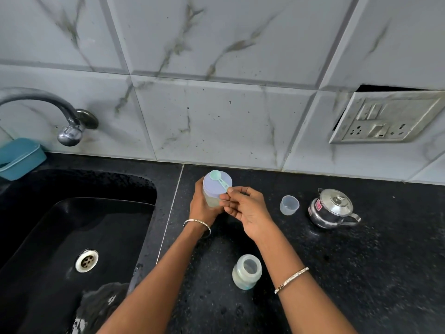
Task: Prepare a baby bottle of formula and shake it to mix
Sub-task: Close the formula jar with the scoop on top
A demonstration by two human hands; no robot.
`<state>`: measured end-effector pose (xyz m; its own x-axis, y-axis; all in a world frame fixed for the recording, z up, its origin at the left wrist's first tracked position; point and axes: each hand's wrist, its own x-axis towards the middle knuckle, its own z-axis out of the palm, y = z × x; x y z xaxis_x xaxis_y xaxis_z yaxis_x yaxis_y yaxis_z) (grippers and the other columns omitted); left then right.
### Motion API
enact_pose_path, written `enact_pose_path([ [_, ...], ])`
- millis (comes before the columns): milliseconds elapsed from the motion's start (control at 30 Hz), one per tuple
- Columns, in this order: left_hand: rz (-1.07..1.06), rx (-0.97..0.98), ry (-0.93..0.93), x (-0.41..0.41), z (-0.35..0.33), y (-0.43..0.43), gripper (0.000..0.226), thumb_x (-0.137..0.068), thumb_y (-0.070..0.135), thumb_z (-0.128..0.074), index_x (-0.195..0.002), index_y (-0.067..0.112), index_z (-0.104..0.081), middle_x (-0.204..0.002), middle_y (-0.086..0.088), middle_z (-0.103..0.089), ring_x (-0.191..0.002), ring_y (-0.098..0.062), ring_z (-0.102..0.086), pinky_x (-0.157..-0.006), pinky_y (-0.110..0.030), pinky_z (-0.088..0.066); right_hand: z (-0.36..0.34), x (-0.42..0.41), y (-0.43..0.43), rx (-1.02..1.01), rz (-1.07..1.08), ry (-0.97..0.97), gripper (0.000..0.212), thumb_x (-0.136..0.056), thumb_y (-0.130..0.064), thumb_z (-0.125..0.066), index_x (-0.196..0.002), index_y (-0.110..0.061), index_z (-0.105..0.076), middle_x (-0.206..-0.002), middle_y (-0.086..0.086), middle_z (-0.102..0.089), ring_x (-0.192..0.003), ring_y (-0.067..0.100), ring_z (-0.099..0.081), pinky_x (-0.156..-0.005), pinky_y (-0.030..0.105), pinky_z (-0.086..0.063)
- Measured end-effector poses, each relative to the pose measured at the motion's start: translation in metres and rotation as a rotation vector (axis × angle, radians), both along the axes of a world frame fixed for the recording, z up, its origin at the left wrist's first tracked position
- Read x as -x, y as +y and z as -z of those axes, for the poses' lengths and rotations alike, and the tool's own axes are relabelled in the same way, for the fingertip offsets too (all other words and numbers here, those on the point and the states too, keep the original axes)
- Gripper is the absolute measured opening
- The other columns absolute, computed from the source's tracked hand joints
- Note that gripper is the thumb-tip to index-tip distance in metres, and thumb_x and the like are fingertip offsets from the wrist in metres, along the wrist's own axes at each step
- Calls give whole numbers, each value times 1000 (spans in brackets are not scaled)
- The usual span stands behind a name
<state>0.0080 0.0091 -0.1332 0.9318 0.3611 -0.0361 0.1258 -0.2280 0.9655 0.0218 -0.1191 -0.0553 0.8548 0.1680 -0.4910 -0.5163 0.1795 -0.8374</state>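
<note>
Marble-look wall tiles point(216, 44) fill the upper half of the frame, and a black speckled counter point(361, 273) runs across the lower half. A black sink point(48, 225) is sunk into the counter at lower left, its near side cut off by the frame edge. At the right edge a grimy socket plate point(385, 119) sits crooked on the wall, its corner out of frame. At upper left a metal tap point(43, 96) curves in from outside the frame, and below it a teal tub point(20, 157) is half cut off. A lidded steel pot point(331, 208) stands right of centre. An open baby bottle point(246, 271) stands uncapped at lower centre, between the two forearms and well short of both hands; its contents cannot be made out. Just above centre the left hand point(201, 208) wraps around a pale formula container point(212, 201), hiding most of its wall, so the fill level is unclear. A lilac lid point(212, 189) closes the container. The right hand point(248, 210), just beside the left, pinches the handle end of a green scoop point(218, 178) between thumb and forefinger, with the scoop's bowl lying on the lid. A small clear cup point(289, 204) stands between the right hand and the pot, touching neither.
</note>
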Motion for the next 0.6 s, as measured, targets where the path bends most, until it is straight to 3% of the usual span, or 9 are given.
enact_pose_path([
  [167,12,-51,24,-4,3,2,100,-65,12,-91,-146,24,-33,-124,4,-59,-113,-20,-61,-87,-27,-46,-1,-3,1,63,-27,-11,15,-100,-16,-68,-110,-6,-63,-82,12,-80,-69,18,-76,-63,26,-59],
  [267,45,-62,58,2,3,8,125,-59,14,-96,-155,20,-15,-142,0,-50,-123,-16,-53,-97,-26,-41,-5,-4,-1,103,-50,-2,27,-99,-23,-69,-115,-3,-64,-82,13,-79,-70,19,-76,-62,26,-59],
  [333,43,-57,74,12,0,12,135,-60,14,-96,-157,18,-4,-157,-8,-34,-138,-15,-40,-108,-27,-33,-6,-4,-6,118,-70,24,32,-98,-38,-69,-109,-8,-63,-85,15,-79,-73,22,-76,-64,27,-60],
  [433,7,-53,7,39,-8,10,117,-66,17,-82,-156,15,-8,-162,-12,-21,-151,-21,-22,-117,-29,-22,-9,1,-22,213,-68,52,37,-100,-55,-57,-101,-18,-60,-88,18,-79,-76,26,-76,-68,32,-59],
  [533,6,-42,-97,80,-20,2,93,-65,24,-65,-150,16,-28,-155,1,-34,-145,-12,-33,-119,-29,-27,-10,9,-51,293,0,24,38,-104,-57,-47,-110,-21,-57,-91,15,-78,-74,24,-74,-62,32,-55],
  [600,73,-95,-118,110,-23,-4,78,-64,30,-60,-140,19,-43,-141,6,-51,-134,-2,-46,-111,-23,-36,-11,19,-74,300,34,7,41,-106,-55,-43,-120,-18,-57,-96,14,-78,-79,25,-75,-64,31,-54],
])
